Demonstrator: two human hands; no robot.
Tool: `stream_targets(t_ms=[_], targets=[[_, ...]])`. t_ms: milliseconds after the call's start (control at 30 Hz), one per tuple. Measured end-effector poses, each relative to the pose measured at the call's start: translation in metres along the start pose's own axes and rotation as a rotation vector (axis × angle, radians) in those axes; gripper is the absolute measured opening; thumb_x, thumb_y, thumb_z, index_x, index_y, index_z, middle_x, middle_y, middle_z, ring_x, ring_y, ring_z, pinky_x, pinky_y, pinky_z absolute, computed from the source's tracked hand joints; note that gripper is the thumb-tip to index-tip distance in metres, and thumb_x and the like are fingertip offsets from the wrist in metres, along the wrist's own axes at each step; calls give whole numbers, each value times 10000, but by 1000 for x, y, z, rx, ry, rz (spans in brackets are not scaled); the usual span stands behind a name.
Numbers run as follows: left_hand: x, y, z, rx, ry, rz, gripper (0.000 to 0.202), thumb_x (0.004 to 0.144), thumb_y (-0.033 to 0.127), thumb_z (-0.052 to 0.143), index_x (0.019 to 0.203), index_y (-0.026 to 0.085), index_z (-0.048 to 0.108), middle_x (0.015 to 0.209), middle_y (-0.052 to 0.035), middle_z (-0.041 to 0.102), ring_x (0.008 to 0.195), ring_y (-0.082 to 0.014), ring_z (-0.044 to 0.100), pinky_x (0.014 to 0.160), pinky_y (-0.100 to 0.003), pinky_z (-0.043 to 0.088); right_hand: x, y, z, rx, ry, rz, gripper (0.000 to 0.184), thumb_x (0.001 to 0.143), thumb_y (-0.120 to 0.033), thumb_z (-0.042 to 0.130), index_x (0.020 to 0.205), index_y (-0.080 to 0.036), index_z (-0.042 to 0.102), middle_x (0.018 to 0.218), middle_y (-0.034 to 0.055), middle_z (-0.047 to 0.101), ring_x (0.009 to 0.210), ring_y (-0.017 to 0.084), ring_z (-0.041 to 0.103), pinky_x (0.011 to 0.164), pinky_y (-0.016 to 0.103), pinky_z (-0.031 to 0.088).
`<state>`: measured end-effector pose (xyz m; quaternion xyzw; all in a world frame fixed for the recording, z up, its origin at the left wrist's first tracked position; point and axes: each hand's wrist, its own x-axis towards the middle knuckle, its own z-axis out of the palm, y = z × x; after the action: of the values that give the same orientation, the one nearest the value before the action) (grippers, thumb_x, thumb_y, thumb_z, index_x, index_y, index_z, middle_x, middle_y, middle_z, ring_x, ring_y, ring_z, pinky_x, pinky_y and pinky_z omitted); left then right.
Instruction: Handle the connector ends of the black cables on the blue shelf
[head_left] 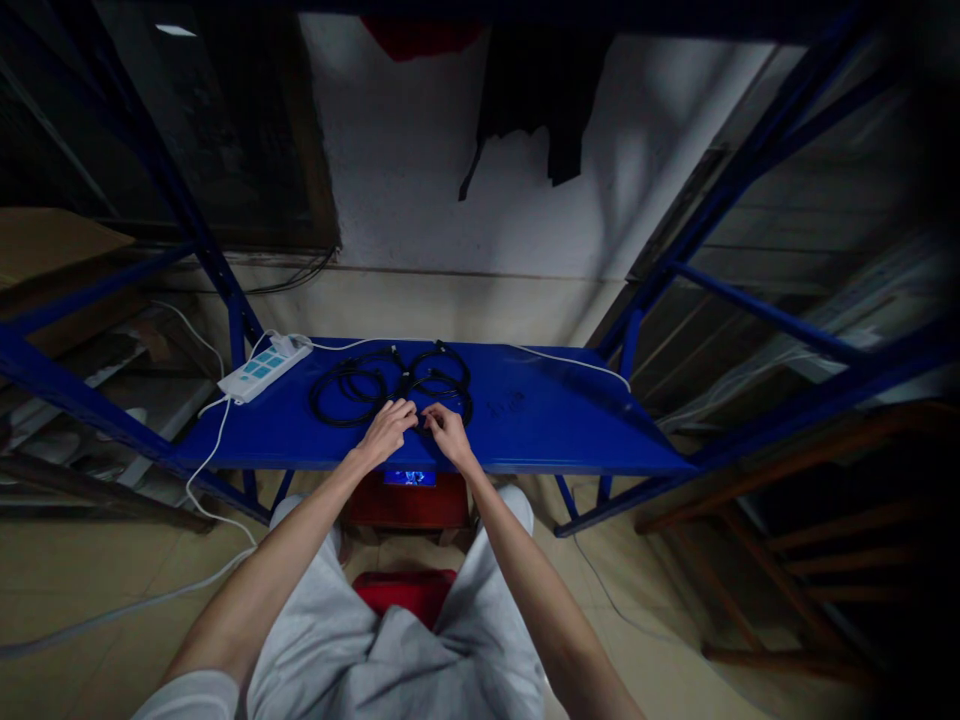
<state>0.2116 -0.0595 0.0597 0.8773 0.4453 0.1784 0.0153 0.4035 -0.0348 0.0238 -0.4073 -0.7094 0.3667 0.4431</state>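
Observation:
Several coils of black cable [390,385] lie on a blue metal shelf [540,420]. My left hand [388,430] and my right hand [444,430] meet at the near edge of the coils, fingers pinched together on a short stretch of black cable between them. The fingertips are small and dim, so the exact grip is hard to make out. Both forearms reach forward from my lap.
A white power strip [262,368] with a white cord sits at the shelf's left back corner; another white cable [570,362] runs along the back right. Blue rack uprights [225,280] flank the shelf. A red stool [405,590] stands between my knees. Wooden frames [787,520] lie at right.

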Motion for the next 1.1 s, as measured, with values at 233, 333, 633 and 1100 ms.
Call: stream_targets(t_ms=[233,333,633,1100], targets=[[5,-28,9,45,-59,284,316,851,-48,497,1002,197,628,1077,-94,624,1035,-237,560,900,-360,394,1,0,-1,-44,3,17,192,915,-252,484,988,-207,657,771,21,677,679,177,619,668,274,452],[11,-41,10,172,-29,504,200,944,32,482,937,179,617,930,-70,627,913,-211,570,825,-338,407,2,1,-1,-66,1,39,204,917,-253,476,998,-200,656,753,16,673,675,177,619,673,271,450],[30,-57,4,345,6,916,248,1023,135,430,890,182,635,863,-55,649,836,-175,582,761,-314,405,3,5,0,-110,24,71,219,910,-243,464,987,-194,663,736,6,645,610,150,544,625,250,401],[-25,-47,-9,171,37,288,515,944,18,365,1421,159,496,1247,-140,648,1154,-244,599,978,-385,440,2,-5,-6,-11,111,-23,295,932,-231,404,1147,-182,599,788,9,619,707,169,560,710,271,426]])
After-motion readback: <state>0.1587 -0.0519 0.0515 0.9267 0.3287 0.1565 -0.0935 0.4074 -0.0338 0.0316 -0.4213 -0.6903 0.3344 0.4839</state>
